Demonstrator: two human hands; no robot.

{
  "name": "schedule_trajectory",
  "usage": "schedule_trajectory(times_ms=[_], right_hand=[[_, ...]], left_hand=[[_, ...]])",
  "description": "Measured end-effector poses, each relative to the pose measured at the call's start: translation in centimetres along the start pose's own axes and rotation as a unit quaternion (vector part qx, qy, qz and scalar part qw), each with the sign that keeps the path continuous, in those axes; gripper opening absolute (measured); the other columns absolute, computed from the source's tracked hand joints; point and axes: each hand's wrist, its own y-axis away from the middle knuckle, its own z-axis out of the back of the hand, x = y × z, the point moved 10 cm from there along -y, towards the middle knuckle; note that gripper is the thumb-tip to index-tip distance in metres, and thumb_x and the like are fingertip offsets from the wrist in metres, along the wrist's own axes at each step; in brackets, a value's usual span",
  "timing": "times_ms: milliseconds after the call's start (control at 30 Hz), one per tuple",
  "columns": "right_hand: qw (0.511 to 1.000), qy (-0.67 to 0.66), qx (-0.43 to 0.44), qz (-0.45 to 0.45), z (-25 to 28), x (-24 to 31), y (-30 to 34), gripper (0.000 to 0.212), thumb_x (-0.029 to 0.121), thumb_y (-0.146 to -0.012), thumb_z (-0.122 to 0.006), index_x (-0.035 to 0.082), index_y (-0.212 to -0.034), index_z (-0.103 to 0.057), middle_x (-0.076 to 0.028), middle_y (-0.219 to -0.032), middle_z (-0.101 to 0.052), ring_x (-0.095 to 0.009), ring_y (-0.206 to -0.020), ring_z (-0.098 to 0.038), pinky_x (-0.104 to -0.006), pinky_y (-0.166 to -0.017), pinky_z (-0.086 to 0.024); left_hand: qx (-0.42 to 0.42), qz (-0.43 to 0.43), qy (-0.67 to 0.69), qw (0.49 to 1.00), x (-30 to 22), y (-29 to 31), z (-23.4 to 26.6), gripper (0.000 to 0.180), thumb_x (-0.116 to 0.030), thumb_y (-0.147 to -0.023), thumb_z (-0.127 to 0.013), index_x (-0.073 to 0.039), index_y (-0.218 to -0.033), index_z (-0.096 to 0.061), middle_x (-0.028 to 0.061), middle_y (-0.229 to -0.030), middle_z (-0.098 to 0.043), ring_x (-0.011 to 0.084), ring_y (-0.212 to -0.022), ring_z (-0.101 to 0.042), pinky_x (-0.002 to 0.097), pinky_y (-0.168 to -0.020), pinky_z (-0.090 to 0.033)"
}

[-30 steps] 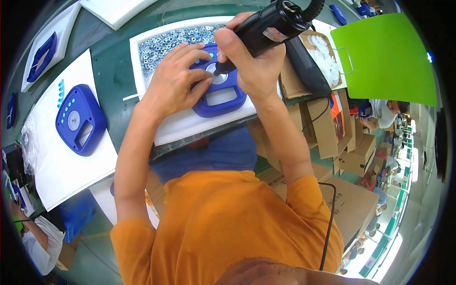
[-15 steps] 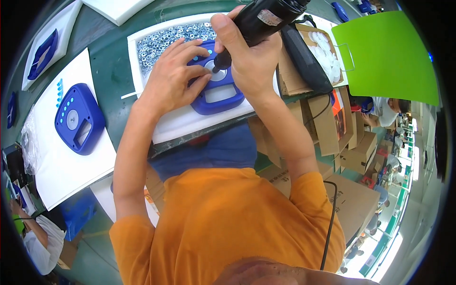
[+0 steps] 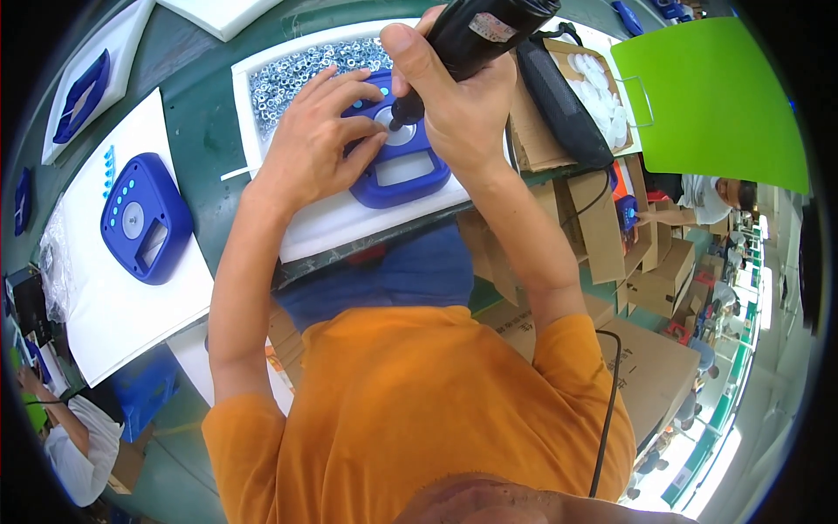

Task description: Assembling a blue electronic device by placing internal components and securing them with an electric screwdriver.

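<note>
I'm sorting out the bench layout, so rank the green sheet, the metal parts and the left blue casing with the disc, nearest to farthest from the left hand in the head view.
From the left hand:
1. Metal parts: just beyond it.
2. Left blue casing: to its left.
3. Green sheet: far to its right.

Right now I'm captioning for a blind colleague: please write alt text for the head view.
A person's right hand holds a black power tool, its tip at a silver disc on a blue housing that the left hand touches. Metal nuts lie beyond in a white tray; at left, a similar housing lies on a white sheet.
</note>
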Motion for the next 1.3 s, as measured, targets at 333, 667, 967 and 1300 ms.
schedule_trajectory(times_ms=[333, 667, 967, 1300], right_hand=[[0.999, -0.034, 0.026, -0.012, -0.2, 0.2, -0.2, 0.030, 0.029, -0.100, -0.096, 0.004, -0.100, -0.080, 0.000, -0.083, -0.076, -0.009, -0.078, -0.075, -0.0245, -0.072, -0.060], [0.998, -0.055, -0.011, 0.016, -0.3, 0.5, -0.3, 0.027, 0.024, -0.098, -0.096, 0.004, -0.099, -0.079, 0.001, -0.084, -0.075, -0.009, -0.078, -0.072, -0.0260, -0.073, -0.059], [0.999, -0.016, 0.046, -0.015, -0.5, -0.1, 0.0, 0.027, 0.025, -0.098, -0.097, 0.004, -0.099, -0.079, 0.001, -0.083, -0.074, -0.009, -0.076, -0.070, -0.0254, -0.071, -0.056], [0.998, -0.046, 0.048, 0.013, 0.7, 1.7, -0.9, 0.033, 0.033, -0.100, -0.095, 0.004, -0.107, -0.081, -0.002, -0.088, -0.077, -0.012, -0.085, -0.076, -0.0284, -0.081, -0.062]], left_hand=[[0.000, 0.006, -0.003, 1.000, 0.1, 0.0, 0.0, 0.011, -0.017, -0.095, -0.083, -0.009, -0.095, -0.090, 0.0086, -0.130, -0.077, 0.0333, -0.143, -0.068, 0.0580, -0.133, -0.043], [-0.005, 0.004, -0.002, 1.000, 0.0, -0.2, 0.1, 0.010, -0.017, -0.095, -0.084, -0.009, -0.095, -0.090, 0.0093, -0.131, -0.077, 0.0340, -0.143, -0.068, 0.0582, -0.134, -0.043], [0.000, 0.003, -0.002, 1.000, 0.0, -0.1, 0.1, 0.010, -0.017, -0.096, -0.083, -0.009, -0.095, -0.090, 0.0092, -0.132, -0.077, 0.0340, -0.144, -0.067, 0.0582, -0.134, -0.043], [0.020, 0.009, 0.005, 1.000, 0.2, -0.3, -0.2, 0.009, -0.016, -0.094, -0.084, -0.009, -0.097, -0.090, 0.0089, -0.134, -0.078, 0.0353, -0.143, -0.068, 0.0586, -0.132, -0.044]])
